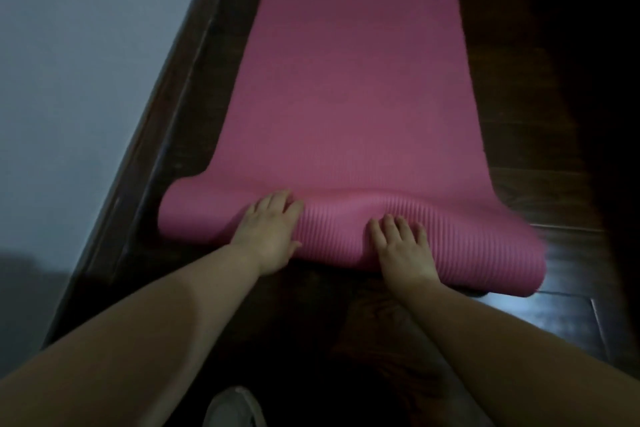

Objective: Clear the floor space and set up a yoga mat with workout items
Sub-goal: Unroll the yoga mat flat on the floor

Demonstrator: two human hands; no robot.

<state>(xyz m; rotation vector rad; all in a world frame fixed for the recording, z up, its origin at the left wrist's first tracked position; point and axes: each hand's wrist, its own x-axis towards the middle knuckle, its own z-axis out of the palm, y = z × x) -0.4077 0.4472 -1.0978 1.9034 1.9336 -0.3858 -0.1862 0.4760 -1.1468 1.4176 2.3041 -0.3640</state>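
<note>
1. Head view: dark wooden floor point(540, 156), glossy, running away from the camera, with a pale glint near the right end of the roll.
2. Pale wall point(69, 80) along the left side, met by a dark wooden skirting board point(166, 107) slanting up toward the top of the frame.
3. Pink yoga mat point(349, 80) on the floor, mostly unrolled and flat, stretching from the hands out past the top edge; left edge near the skirting board, not touching it.
4. Near end of the mat curled into a ribbed roll point(485, 246) lying crosswise on the floor, wider than the flat part on both sides.
5. Two bare forearms reaching in from the bottom corners toward the roll.
6. Left hand point(270, 229) laid palm-down on the roll left of its middle, fingers straight and close together, thumb beside the near edge.
7. Right hand point(401, 246) laid palm-down on the roll just right of its middle, fingers straight and slightly spread, nothing pinched.
8. Hands apart from each other, a strip of ribbed mat between them.
9. Light-coloured rounded object point(235, 407) at the bottom edge between the arms, partly cut off; could not tell what it was.
</note>
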